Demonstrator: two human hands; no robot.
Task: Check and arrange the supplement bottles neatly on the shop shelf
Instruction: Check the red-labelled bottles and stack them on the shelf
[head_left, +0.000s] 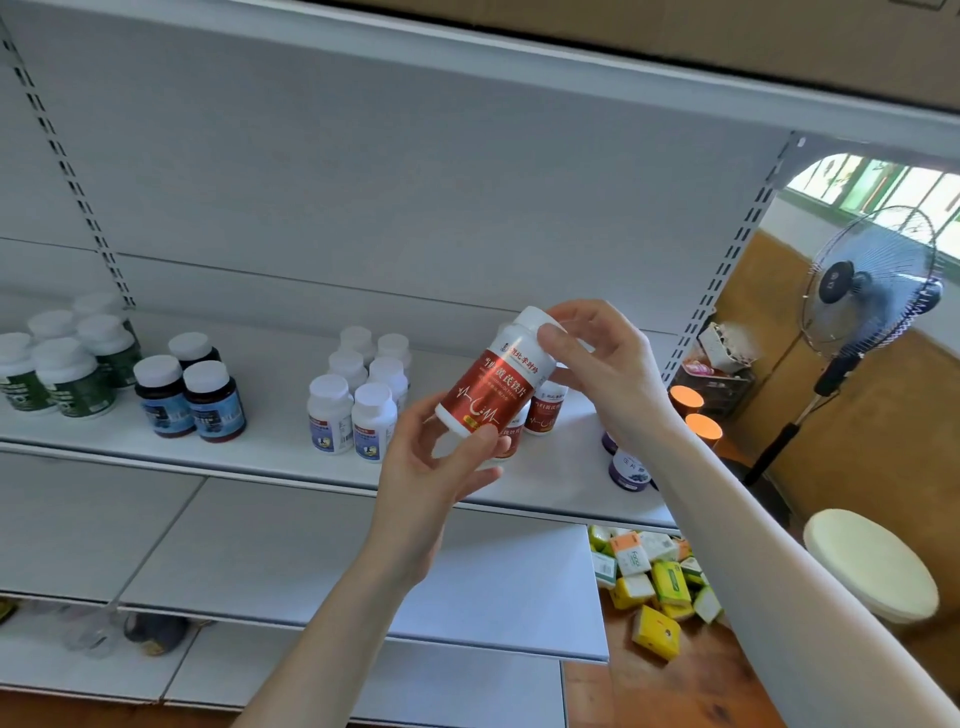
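Note:
A white bottle with a red label (493, 384) is held tilted in front of the white shelf (280, 441). My left hand (441, 467) grips its base from below, and my right hand (597, 374) pinches its white cap. Behind it, partly hidden, stand more red-label bottles (545, 413). Along the shelf stand several green-label bottles (67, 364) at the left, three dark blue-label bottles (192, 395), and several white bottles with blue labels (358, 395). Small purple-label jars (628, 470) sit at the shelf's right end.
A lower white shelf (311, 561) juts out below. Right of the unit, yellow and green boxes (660, 582) lie heaped on a wooden surface. A standing fan (872, 280), a cream round stool (872, 561) and orange-lidded jars (696, 415) stand beyond.

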